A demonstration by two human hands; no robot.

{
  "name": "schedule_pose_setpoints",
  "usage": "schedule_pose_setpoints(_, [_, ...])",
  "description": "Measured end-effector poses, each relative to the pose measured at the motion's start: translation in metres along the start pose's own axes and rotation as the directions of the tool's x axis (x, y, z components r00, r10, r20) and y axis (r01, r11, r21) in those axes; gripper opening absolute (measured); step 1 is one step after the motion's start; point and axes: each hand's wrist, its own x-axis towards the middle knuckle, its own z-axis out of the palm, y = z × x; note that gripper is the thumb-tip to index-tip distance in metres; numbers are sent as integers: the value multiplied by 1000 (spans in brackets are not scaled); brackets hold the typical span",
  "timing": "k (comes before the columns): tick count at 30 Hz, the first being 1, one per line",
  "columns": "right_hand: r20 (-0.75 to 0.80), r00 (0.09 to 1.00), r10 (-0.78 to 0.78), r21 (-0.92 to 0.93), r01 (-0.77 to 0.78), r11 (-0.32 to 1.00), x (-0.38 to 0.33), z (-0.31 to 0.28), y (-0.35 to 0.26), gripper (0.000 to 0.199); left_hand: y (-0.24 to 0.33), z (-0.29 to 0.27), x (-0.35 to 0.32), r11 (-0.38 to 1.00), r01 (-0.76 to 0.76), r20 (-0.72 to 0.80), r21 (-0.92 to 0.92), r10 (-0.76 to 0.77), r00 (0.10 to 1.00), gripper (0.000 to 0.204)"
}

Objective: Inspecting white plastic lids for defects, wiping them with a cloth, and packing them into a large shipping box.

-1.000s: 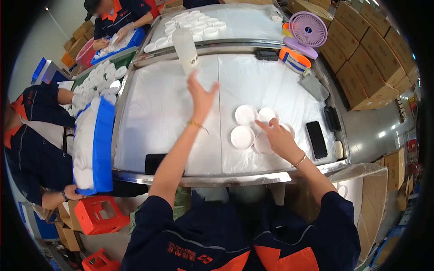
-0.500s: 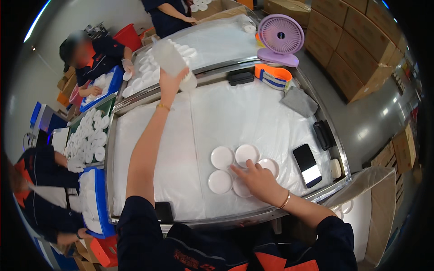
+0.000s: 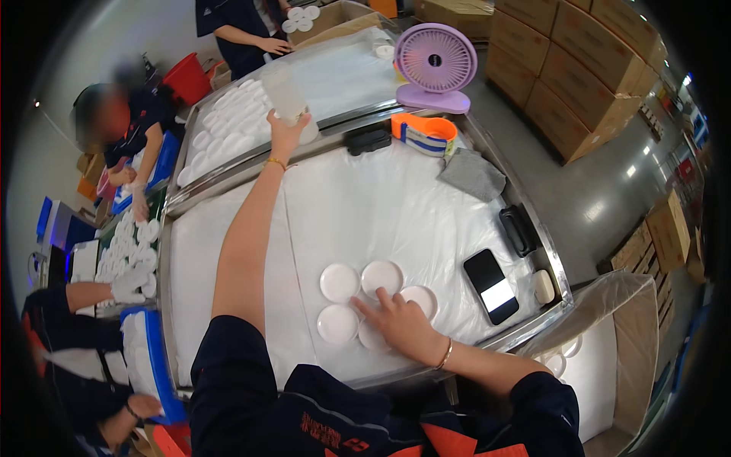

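Note:
At the far side of the table my left hand (image 3: 288,133) is closed around a translucent whitish bottle (image 3: 282,90), blurred and leaning left. Part of another pale, rounded shape (image 3: 308,134) shows just beside that hand. My right hand (image 3: 400,326) is low over a cluster of shallow white round lids on the near part of the table. Its index finger reaches out between the lids, with the other fingers loosely spread. The upper lid (image 3: 382,279), left lid (image 3: 339,282) and lower left lid (image 3: 337,324) show whole; my hand partly covers the others.
Plastic sheeting covers the metal-rimmed table (image 3: 228,251). A phone (image 3: 491,286), grey cloth (image 3: 474,174), orange strap roll (image 3: 426,135) and purple fan (image 3: 435,65) stand toward the right and back. White pieces (image 3: 232,114) fill a neighbouring table. Co-workers work at left and back.
The whole view has shifted, so the table sits further left. The bottle in my left hand is more upright. My right hand stays over the lids. A co-worker's gloved hand has moved down to the white pieces.

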Motion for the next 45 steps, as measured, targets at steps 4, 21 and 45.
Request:
schedule_pose_setpoints(4, [45,998,44,6,-44,999,1,5,3,64,-24,-25,-84,995,-91,73,-49,94,993,88])
schedule_pose_setpoints(21, [-98,983,156,105,-145,984,46,-16,79,53,58,-160,-370,925,-355,659,136,183,729,44])
schedule_pose_setpoints(45, [-278,905,323,-514,-424,746,240,-99,196,15,69,-172,-368,885,-320,606,339,54,793,35])
